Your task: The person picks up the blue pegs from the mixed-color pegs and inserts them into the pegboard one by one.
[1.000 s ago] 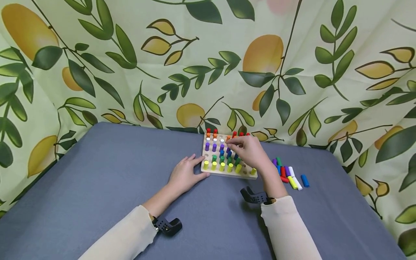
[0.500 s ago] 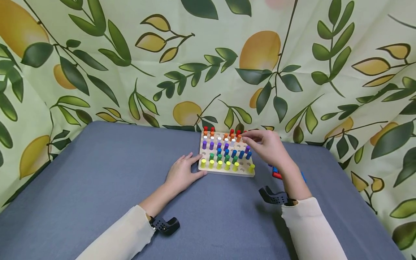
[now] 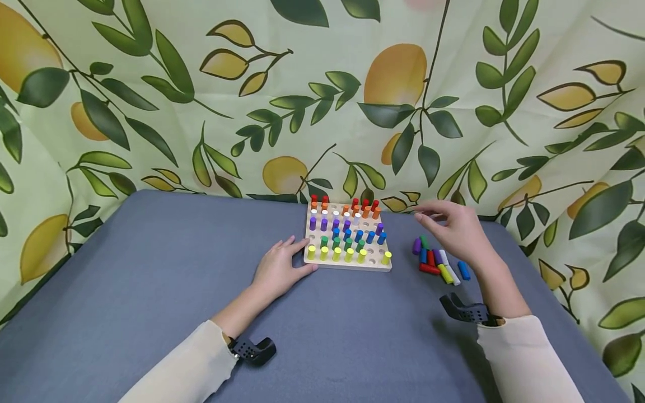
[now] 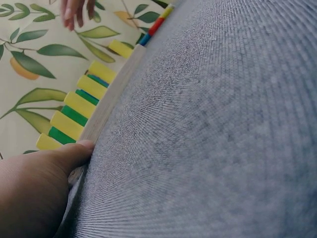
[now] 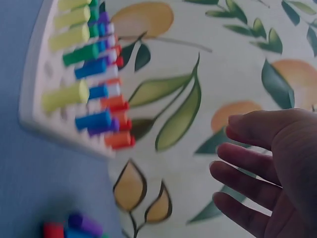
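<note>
A wooden pegboard (image 3: 347, 267) stands near the table's back edge, with colored pegs upright in rows; yellow pegs (image 3: 324, 253) fill most of the front row. Several of its holes are bare. My left hand (image 3: 276, 268) rests at the board's front left corner, thumb on the front edge and the other fingers extended along the left side. In the left wrist view the thumb (image 4: 77, 152) touches the wood. My right hand (image 3: 456, 229) hovers right of the board, above the loose pegs (image 3: 429, 269). Its fingers are spread apart, holding nothing in the right wrist view.
The loose pegs lie in a small pile right of the board, with a blue peg (image 3: 463, 271) slightly apart. A grey cloth (image 3: 176, 268) covers the table. Behind it hangs a leaf-and-fruit patterned curtain (image 3: 312, 56).
My right hand has moved right, from above the middle of the board past its right side to over the loose pegs. My left hand stays at the board's corner.
</note>
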`<state>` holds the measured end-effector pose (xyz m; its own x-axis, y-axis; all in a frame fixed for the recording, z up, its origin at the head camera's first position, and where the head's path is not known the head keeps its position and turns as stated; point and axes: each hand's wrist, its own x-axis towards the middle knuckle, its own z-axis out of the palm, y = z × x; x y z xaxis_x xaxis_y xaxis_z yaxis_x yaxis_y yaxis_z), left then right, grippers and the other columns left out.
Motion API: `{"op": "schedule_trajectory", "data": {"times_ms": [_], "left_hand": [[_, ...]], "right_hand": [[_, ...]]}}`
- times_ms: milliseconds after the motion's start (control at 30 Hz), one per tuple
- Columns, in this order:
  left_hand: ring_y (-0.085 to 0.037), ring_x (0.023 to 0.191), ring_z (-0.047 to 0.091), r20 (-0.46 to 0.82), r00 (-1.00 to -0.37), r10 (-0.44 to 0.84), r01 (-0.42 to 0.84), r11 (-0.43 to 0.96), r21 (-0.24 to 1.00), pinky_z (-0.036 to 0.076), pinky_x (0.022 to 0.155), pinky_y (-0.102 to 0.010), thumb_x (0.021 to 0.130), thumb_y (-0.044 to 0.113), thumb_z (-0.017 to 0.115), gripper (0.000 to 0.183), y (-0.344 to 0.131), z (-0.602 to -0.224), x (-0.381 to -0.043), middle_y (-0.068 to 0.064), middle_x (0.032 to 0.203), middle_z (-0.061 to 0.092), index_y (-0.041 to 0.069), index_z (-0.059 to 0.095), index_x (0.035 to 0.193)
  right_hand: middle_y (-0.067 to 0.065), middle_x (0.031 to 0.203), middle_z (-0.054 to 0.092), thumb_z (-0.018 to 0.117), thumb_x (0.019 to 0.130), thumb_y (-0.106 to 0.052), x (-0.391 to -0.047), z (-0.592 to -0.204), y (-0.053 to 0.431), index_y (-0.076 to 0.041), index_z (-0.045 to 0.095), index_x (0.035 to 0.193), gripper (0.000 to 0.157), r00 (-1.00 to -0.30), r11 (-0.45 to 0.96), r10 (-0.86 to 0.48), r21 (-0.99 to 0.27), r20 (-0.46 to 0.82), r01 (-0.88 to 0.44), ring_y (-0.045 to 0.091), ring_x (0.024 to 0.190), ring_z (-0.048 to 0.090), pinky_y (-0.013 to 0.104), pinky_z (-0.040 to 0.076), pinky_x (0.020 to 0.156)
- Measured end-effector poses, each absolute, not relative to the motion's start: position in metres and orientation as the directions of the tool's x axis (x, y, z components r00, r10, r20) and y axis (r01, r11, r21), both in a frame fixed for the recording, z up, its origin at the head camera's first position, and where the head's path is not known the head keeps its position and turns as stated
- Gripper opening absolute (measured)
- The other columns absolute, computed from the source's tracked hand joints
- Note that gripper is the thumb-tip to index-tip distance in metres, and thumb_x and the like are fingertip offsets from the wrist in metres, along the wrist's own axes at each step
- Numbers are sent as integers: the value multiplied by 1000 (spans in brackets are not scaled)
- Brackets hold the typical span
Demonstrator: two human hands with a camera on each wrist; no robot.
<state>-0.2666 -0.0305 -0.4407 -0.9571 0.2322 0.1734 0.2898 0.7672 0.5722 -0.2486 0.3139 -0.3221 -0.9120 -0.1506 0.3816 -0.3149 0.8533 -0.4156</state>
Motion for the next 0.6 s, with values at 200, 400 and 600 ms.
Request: {"op": "schedule_trajectory", "data": {"times_ms": [200, 400, 600], "left_hand": [[-47, 143, 44, 177, -956, 234, 294, 768, 569, 36, 116, -63, 85, 46, 79, 67, -32, -441, -266, -21, 150, 53, 20, 60, 143], [-48, 143, 44, 176, -957, 230, 289, 765, 575, 36, 116, -63, 85, 46, 79, 67, -33, -440, -266, -21, 150, 52, 19, 60, 143], [-47, 143, 44, 178, -955, 235, 295, 764, 574, 36, 116, -63, 85, 46, 79, 66, -33, -439, -266, -21, 150, 53, 20, 60, 143]], "right_hand": [[19, 106, 77, 66, 99, -24, -239, -335, 342, -6, 74, 116, 27, -919, 885, -102, -387, 382, -259, 38, 93, 73, 55, 59, 81], [21, 111, 76, 65, 100, -28, -231, -344, 357, -5, 74, 117, 30, -939, 907, -60, -375, 339, -193, 47, 102, 69, 62, 56, 85], [22, 111, 75, 64, 100, -27, -225, -353, 369, -2, 73, 119, 33, -947, 916, -47, -364, 319, -168, 44, 99, 70, 61, 56, 85]]}}
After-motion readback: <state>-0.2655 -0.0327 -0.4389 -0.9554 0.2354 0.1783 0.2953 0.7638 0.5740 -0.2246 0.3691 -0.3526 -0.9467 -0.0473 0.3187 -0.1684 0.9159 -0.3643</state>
